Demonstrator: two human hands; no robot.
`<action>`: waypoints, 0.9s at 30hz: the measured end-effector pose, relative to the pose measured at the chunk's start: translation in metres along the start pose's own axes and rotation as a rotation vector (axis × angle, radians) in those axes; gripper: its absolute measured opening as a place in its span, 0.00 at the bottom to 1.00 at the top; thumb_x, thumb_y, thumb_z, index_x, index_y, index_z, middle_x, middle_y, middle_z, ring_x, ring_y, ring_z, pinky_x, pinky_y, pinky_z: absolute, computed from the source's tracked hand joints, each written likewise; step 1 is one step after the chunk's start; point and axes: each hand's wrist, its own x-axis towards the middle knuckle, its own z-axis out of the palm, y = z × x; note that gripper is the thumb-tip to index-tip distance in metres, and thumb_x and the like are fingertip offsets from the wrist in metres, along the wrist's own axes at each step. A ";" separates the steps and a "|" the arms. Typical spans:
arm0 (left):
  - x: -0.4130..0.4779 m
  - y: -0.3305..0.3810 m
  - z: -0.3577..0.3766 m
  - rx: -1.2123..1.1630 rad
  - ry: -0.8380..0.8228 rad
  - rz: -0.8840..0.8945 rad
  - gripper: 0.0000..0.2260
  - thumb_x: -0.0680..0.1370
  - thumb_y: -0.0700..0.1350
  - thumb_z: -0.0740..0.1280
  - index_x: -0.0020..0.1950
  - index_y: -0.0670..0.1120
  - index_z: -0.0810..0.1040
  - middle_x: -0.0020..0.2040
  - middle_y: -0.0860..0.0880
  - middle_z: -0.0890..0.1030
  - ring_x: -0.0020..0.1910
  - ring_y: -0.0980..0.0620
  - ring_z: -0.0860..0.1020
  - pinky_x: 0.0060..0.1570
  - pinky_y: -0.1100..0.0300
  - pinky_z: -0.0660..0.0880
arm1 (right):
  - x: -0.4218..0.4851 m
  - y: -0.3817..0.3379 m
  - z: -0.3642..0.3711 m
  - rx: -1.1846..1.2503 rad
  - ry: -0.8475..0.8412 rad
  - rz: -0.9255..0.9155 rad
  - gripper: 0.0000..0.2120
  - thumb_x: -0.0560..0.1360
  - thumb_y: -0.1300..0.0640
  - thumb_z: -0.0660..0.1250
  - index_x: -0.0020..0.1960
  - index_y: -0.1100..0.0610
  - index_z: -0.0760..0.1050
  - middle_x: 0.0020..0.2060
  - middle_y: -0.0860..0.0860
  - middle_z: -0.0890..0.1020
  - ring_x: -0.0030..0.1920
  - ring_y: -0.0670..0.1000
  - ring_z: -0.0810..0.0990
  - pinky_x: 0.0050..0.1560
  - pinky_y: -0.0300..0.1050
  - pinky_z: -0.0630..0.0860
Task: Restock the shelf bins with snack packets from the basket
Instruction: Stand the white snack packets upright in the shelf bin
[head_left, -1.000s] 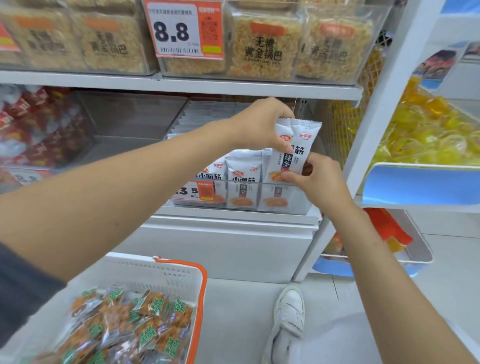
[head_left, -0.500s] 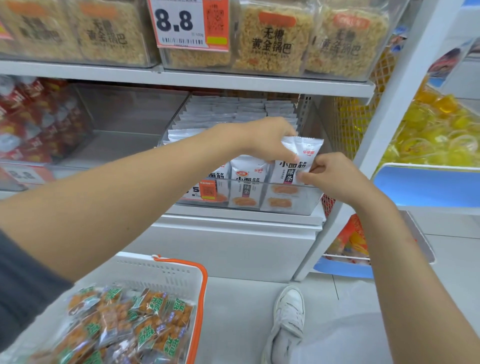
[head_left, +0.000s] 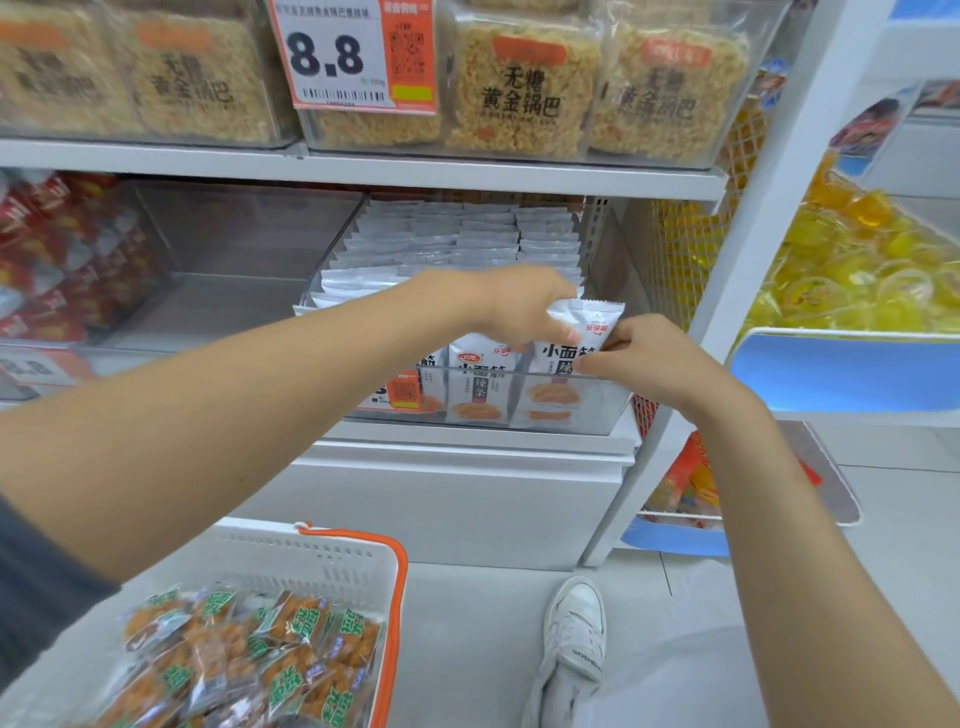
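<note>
Jointly, left hand (head_left: 519, 306) and right hand (head_left: 655, 359) pinched one white packet (head_left: 591, 326), fingers curled on its top, at the front right corner of the clear bin (head_left: 498, 370).

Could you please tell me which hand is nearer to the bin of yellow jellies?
Right. The right hand pinches the white packet's right edge, toward the jelly bin; the left hand grips its top, farther left.

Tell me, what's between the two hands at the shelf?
A white foil snack packet with black writing, pinched by the left hand and right hand, in the head view.
</note>
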 end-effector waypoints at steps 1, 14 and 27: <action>0.000 -0.001 0.001 -0.007 -0.008 -0.005 0.19 0.80 0.53 0.65 0.64 0.42 0.73 0.53 0.46 0.80 0.33 0.58 0.77 0.37 0.62 0.72 | -0.001 0.000 0.000 -0.006 -0.008 0.000 0.16 0.70 0.53 0.73 0.46 0.66 0.80 0.33 0.54 0.74 0.33 0.51 0.69 0.37 0.46 0.64; 0.005 -0.001 0.003 0.165 -0.103 -0.018 0.28 0.81 0.57 0.61 0.76 0.44 0.62 0.71 0.46 0.70 0.39 0.57 0.72 0.46 0.61 0.67 | 0.003 -0.004 -0.011 -0.038 -0.061 0.003 0.16 0.74 0.50 0.73 0.35 0.61 0.78 0.32 0.53 0.76 0.34 0.50 0.71 0.35 0.43 0.66; -0.004 -0.009 0.012 0.105 0.093 0.056 0.15 0.76 0.59 0.68 0.57 0.52 0.76 0.57 0.52 0.79 0.53 0.52 0.77 0.47 0.57 0.72 | 0.010 -0.008 -0.012 -0.057 -0.136 0.061 0.15 0.72 0.51 0.74 0.40 0.64 0.79 0.34 0.52 0.77 0.37 0.49 0.75 0.38 0.42 0.71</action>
